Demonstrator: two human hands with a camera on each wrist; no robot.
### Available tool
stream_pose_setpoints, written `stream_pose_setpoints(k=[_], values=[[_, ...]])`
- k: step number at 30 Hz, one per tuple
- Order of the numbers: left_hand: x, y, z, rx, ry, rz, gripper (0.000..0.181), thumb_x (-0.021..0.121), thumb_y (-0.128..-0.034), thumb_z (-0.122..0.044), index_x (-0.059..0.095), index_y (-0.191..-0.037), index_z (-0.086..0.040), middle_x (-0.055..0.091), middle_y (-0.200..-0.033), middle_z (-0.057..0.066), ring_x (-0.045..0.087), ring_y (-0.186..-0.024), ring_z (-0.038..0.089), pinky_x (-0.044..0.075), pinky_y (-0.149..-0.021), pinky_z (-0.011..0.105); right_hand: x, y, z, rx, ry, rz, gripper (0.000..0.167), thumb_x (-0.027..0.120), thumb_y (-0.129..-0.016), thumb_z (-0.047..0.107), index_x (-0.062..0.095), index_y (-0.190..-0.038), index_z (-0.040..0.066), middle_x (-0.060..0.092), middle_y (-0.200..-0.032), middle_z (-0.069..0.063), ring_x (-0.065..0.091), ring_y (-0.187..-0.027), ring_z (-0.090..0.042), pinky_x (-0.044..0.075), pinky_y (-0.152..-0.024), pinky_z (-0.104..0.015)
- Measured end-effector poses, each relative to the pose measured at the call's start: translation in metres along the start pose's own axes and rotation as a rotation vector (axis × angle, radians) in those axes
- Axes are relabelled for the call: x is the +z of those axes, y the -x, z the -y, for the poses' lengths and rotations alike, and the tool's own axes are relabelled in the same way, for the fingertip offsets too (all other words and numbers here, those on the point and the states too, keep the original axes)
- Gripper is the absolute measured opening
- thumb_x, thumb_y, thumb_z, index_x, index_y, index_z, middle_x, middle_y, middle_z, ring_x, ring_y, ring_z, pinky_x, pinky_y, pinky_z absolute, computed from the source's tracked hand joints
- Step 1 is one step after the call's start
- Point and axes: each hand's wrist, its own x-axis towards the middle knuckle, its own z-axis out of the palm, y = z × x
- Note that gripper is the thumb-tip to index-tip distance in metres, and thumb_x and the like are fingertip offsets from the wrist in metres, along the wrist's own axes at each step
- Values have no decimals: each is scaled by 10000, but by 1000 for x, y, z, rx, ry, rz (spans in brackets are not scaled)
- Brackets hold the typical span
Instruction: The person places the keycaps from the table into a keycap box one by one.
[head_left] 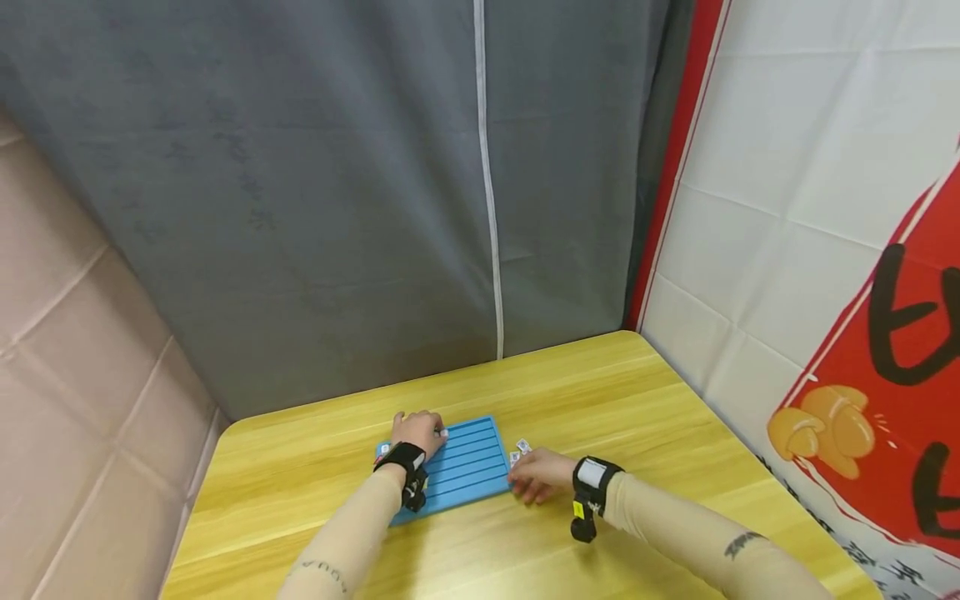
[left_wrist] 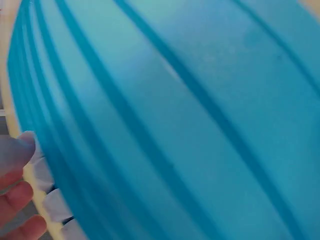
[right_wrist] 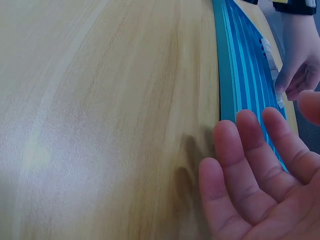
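A blue ridged tray [head_left: 468, 462] lies on the table, also seen in the left wrist view [left_wrist: 150, 120]. The left hand [head_left: 420, 432] is over its far left part, fingers bent, pinching a small white tile [head_left: 444, 433] at the far edge. More white tiles [left_wrist: 57, 205] stand along that edge beside the fingers. Beside the tray's right edge, the right hand [head_left: 543, 473] is palm inward with fingers loosely bent; its palm and spread fingers [right_wrist: 250, 175] show nothing held. White tiles with printed marks [head_left: 522, 446] lie just beyond it.
The wooden table [head_left: 585, 375] extends around the tray. Partly hidden by the left wrist, another printed tile [head_left: 385, 448] shows at the tray's left end. A grey curtain [head_left: 337, 208] hangs behind the table, and a white and red printed sheet [head_left: 750, 208] is at the right.
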Motion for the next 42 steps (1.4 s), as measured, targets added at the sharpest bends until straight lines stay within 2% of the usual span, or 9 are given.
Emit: stream_pose_setpoints(k=[3,8,12,18,26,30,34,38,42], values=[[-15,7,2,71,33,82,218,765,-819,-247,736,-994,-120,690,-920,43,637,-863,256,384,-910,562,-2,2,3,-8,15,15,303,542,-967,205,629,-1105,-50,695,-913,-119,680,-732,-239,542,-630,-311],[-34,22,16,227,155,341,364,786,-805,-231,702,-1121,-70,676,-1044,105,617,-989,303,476,-829,472,-15,7,16,-13,60,13,341,531,-978,223,621,-1114,-76,696,-934,-138,687,-789,-302,539,-652,-342],[-40,38,31,263,181,450,363,810,-774,-229,709,-1089,-79,669,-1016,83,613,-979,304,493,-799,436,-36,1,26,7,163,20,358,539,-976,250,645,-1124,-58,695,-961,-140,684,-825,-319,543,-696,-404],[-42,73,48,201,155,438,348,838,-735,-243,725,-1030,-96,678,-988,34,625,-942,254,503,-805,429,-69,-21,38,101,362,5,384,560,-958,283,637,-1192,-10,679,-1015,-139,665,-884,-322,505,-836,-514],[-23,123,61,189,156,383,351,853,-689,-239,735,-981,-82,596,-970,16,597,-869,214,504,-756,383,-65,-45,23,161,590,-84,254,697,-862,176,670,-699,-17,550,-576,-46,608,-572,-239,520,-546,-292],[-20,128,64,200,148,335,371,853,-684,-237,726,-991,-72,604,-1021,65,610,-912,270,506,-779,415,-54,-47,22,193,658,-101,266,745,-823,206,650,-667,13,575,-592,-44,576,-531,-155,512,-540,-265],[-21,129,63,181,142,332,367,849,-695,-242,724,-1002,-85,598,-1079,92,610,-999,321,499,-837,453,-45,-46,26,217,712,-125,281,780,-785,223,608,-656,43,592,-614,-56,602,-552,-176,522,-550,-282],[-20,130,62,180,132,334,356,842,-699,-247,725,-1002,-99,592,-1048,58,616,-947,282,505,-809,433,-39,-45,26,235,731,-146,297,805,-760,207,578,-663,42,550,-575,-43,573,-502,-168,495,-510,-276],[-21,130,60,171,120,323,349,844,-700,-251,722,-996,-111,589,-1025,31,610,-884,233,507,-772,410,-35,-45,25,230,780,-188,392,838,-738,265,623,-891,-25,588,-727,-74,558,-555,-172,500,-575,-290]])
